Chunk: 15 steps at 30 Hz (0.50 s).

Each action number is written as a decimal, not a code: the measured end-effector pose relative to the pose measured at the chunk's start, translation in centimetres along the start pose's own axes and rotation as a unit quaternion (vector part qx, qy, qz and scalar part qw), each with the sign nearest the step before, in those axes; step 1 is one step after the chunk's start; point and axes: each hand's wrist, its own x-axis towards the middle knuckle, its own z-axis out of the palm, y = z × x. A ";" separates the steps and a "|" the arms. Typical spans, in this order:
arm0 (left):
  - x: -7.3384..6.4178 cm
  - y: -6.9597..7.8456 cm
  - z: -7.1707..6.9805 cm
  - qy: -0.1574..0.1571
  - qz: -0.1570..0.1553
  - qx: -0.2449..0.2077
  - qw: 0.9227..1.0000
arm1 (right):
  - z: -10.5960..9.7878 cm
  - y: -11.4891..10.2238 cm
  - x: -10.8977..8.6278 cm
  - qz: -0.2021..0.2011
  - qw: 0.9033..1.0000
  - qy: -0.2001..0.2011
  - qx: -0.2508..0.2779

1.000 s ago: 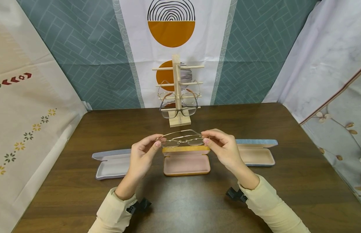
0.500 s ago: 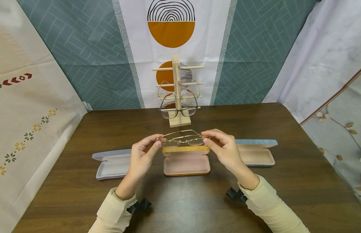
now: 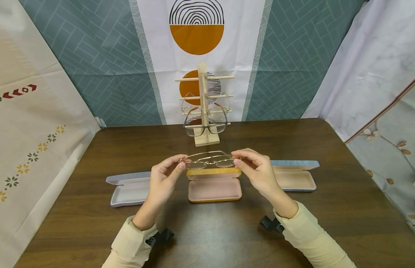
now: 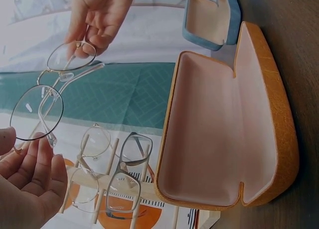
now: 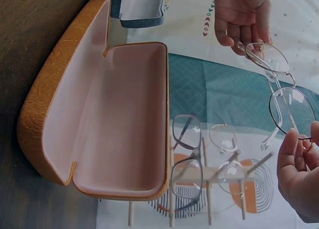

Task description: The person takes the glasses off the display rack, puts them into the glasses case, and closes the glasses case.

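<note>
Thin metal-rimmed eyeglasses [image 3: 224,163] are held level between both hands in the head view. My left hand [image 3: 164,178] pinches their left end between thumb and fingers. At the opposite end my right hand [image 3: 257,169] pinches the frame near the hinge. The temples fold in behind the lenses and cross, as the left wrist view shows. Just below and behind the eyeglasses, an orange glasses case [image 3: 215,201] stands with its lid raised, showing a bare pink lining [image 5: 129,119]. In the head view the eyeglasses overlap the lid's upper edge.
A greyish-lavender glasses case [image 3: 128,194] lies open on the left, partly behind the left hand. On the right is an open blue case [image 3: 294,181]. Behind stands a wooden rack [image 3: 207,141] bearing gold-rimmed glasses [image 3: 216,112] and dark-framed glasses [image 3: 194,131].
The upper temple of the eyeglasses has dropped slightly toward the lenses. Both hands keep their place and their pinch; cases and rack are unmoved.
</note>
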 end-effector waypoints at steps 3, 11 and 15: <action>0.0 0.0 0.0 -0.002 0.001 0.000 1.000 | 0.0 0.0 0.0 0.003 1.000 -0.003 -0.003; 0.0 -0.2 0.0 -0.009 0.006 -0.006 1.000 | -0.1 0.1 0.0 -0.002 1.000 -0.003 -0.004; 0.0 -0.2 0.0 -0.010 0.002 -0.004 1.000 | -0.1 0.1 0.0 -0.004 1.000 0.000 -0.007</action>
